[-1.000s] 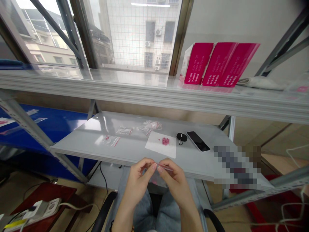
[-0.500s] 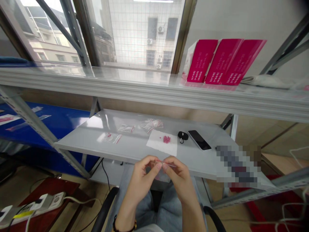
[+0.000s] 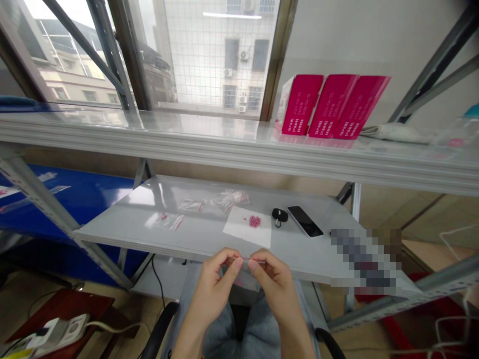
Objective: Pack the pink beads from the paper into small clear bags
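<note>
Head view facing forward, down; hands [image 3: 215,284] close below, shelf board [image 3: 123,224] beyond.

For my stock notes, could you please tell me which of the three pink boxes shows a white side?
The leftmost box; the other two show only pink faces.

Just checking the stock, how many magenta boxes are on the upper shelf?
3 magenta boxes, side by side on the right part of the upper shelf: the left box, the middle box, the right box. More could be hidden behind them.
</note>
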A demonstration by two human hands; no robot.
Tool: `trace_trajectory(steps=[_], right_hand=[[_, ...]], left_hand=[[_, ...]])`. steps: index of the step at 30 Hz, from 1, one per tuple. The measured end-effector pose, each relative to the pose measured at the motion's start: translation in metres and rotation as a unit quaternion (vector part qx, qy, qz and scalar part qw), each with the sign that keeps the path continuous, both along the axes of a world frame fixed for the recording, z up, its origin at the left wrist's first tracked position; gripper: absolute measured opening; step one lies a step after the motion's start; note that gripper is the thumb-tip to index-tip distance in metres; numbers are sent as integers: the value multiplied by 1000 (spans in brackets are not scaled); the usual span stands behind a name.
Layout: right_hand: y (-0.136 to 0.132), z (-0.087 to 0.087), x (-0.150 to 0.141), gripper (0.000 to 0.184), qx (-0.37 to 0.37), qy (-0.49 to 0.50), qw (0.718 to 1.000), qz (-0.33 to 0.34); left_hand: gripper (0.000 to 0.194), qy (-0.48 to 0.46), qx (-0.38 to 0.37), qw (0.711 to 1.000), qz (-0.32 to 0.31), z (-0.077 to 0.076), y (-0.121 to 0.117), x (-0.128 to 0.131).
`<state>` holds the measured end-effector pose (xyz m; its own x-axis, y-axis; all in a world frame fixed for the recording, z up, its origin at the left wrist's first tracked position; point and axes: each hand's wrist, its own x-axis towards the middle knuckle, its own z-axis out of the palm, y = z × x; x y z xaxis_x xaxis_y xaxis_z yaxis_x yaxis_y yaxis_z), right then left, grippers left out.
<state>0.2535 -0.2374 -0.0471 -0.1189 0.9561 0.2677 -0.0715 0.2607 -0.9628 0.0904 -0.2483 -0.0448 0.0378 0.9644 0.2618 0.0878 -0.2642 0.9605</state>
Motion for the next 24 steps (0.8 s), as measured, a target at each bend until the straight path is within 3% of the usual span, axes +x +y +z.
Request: trace_trajectory(steps=[3, 6, 14, 24], right_hand=[[0, -1, -1, 20, 0, -7, 1000, 16], [-1, -1, 0, 18, 14, -5, 999, 31], [-3, -1, 2, 13, 46, 12, 999, 19], [-3, -2, 2, 16, 67, 0, 998, 6]], left_hand=[[22, -12, -8, 1000, -14, -1, 0, -1], [22, -18, 14, 1000, 10, 0, -1, -2], [22, -7, 27, 999, 33, 3, -4, -1], [23, -17, 15, 1000, -17, 4, -5, -1]])
